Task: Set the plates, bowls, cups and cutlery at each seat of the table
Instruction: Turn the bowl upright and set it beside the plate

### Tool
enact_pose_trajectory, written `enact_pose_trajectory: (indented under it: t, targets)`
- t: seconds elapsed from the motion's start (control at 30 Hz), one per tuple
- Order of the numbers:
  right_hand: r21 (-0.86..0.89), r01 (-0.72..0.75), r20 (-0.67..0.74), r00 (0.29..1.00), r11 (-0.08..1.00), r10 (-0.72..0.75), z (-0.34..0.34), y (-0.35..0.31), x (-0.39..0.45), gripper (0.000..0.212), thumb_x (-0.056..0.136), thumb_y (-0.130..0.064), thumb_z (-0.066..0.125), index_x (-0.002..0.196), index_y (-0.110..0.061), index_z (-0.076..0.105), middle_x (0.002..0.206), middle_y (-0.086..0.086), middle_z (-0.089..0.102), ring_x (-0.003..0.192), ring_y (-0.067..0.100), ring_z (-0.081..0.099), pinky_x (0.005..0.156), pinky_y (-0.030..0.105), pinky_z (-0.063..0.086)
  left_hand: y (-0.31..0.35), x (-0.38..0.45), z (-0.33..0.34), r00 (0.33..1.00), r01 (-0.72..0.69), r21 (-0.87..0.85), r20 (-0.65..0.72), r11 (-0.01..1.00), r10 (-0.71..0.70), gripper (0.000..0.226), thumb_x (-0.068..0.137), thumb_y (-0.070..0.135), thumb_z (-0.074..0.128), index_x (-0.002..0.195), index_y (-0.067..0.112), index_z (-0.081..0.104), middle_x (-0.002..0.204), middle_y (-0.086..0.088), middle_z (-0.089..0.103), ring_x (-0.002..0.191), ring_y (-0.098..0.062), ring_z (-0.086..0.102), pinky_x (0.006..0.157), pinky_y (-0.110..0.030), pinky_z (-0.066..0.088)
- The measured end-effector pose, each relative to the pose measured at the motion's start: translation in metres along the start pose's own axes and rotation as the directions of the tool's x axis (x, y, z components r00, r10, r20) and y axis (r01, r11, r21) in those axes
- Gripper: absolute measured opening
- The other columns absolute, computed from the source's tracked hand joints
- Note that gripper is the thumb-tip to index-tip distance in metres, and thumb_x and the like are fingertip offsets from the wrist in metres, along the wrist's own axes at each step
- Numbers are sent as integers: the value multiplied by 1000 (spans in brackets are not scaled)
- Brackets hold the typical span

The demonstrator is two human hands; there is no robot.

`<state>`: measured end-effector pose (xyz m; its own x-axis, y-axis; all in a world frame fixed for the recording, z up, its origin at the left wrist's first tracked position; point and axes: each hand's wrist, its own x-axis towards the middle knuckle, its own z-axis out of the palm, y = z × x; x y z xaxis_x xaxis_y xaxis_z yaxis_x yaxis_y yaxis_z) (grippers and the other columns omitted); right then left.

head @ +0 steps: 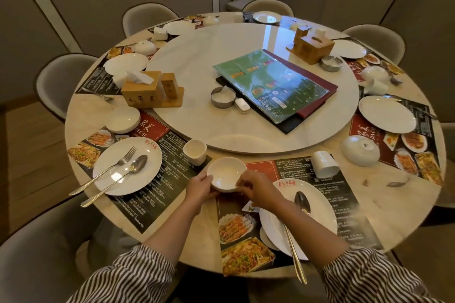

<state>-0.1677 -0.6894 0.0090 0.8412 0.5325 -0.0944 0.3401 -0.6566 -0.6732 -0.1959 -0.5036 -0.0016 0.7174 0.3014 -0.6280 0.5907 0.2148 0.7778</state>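
A small white bowl (226,172) stands upright at the top left of the nearest placemat (248,233). My left hand (200,186) grips its left side and my right hand (256,186) holds its right rim. To the right, a white plate (312,206) carries a spoon (302,203) whose long handle runs past the table edge. An upturned white cup (324,164) sits beyond that plate. At the seat to the left, another plate (128,166) holds a fork (123,158) and a spoon (138,167), with an upright cup (195,151) beside it.
A white turntable (192,61) fills the table's middle, bearing menus (273,83), two wooden tissue boxes (142,90) and metal dishes (222,97). Other seats around the round table hold plates, upturned bowls (360,150) and cups. Grey chairs (61,79) ring the table.
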Motion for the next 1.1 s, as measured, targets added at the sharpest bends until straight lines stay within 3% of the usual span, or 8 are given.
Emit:
enact_pose_trajectory:
  t: [0.23, 0.37, 0.47, 0.57, 0.63, 0.77, 0.9, 1.1]
  targets:
    - [25, -40, -91, 995, 999, 42, 20, 10, -14, 25, 87, -16, 66, 112, -15, 70, 131, 2, 60, 118, 16, 55, 103, 35, 46, -23, -5, 2, 983, -156, 53, -95, 986, 160, 41, 96, 17, 53, 137, 18, 51, 129, -4, 54, 112, -25, 56, 83, -42, 59]
    - [50, -34, -294, 955, 998, 48, 7, 13, -26, 33, 84, -12, 69, 116, -14, 67, 122, 3, 65, 114, 17, 58, 99, 27, 44, -37, -13, 7, 955, -179, 143, -211, 973, 207, 40, 94, 40, 49, 128, 20, 59, 129, -2, 60, 114, -22, 58, 94, -43, 53]
    - [47, -130, -566, 814, 990, 133, -10, 27, -41, 32, 83, -17, 71, 114, -17, 66, 114, 0, 67, 110, 15, 57, 98, 36, 44, -55, -43, 23, 893, -238, 311, -301, 920, 333, 38, 98, 30, 46, 130, 11, 55, 129, -5, 55, 120, -22, 52, 98, -31, 41]
    - [134, -412, -699, 606, 902, 380, -29, 58, -54, 46, 83, -29, 68, 126, -19, 53, 137, 7, 48, 131, 25, 38, 109, 46, 34, -88, -71, 42, 872, -310, 491, -194, 814, 449, 41, 96, 23, 51, 135, 11, 49, 142, -4, 40, 132, -18, 39, 100, -22, 30]
    - [267, -501, -676, 511, 823, 531, -45, 79, -58, 65, 80, -33, 72, 135, -19, 41, 148, 11, 32, 138, 30, 27, 111, 50, 33, -112, -78, 52, 859, -324, 625, -120, 710, 497, 47, 96, 26, 50, 141, 14, 43, 152, -2, 29, 142, -15, 22, 109, -23, 21]
    - [389, -499, -544, 553, 774, 631, -68, 114, -61, 91, 74, -33, 80, 145, -15, 25, 150, 14, 24, 136, 32, 26, 105, 46, 41, -131, -81, 65, 804, -283, 780, -125, 558, 582, 50, 99, 32, 42, 144, 12, 39, 156, -1, 29, 147, -16, 12, 116, -30, 16]
    - [397, -520, -507, 563, 756, 653, -79, 135, -52, 91, 73, -32, 81, 144, -17, 25, 144, 16, 33, 131, 33, 35, 100, 46, 41, -138, -78, 66, 782, -260, 855, -86, 449, 617, 51, 99, 33, 40, 146, 12, 36, 157, -3, 28, 148, -17, 14, 118, -32, 16]
    - [525, -446, -509, 518, 725, 687, -85, 147, -46, 77, 73, -22, 80, 132, -16, 31, 133, 14, 45, 124, 30, 44, 94, 41, 47, -142, -77, 70, 765, -215, 893, -97, 395, 636, 53, 99, 33, 42, 146, 11, 35, 156, -6, 30, 146, -18, 22, 119, -34, 18]
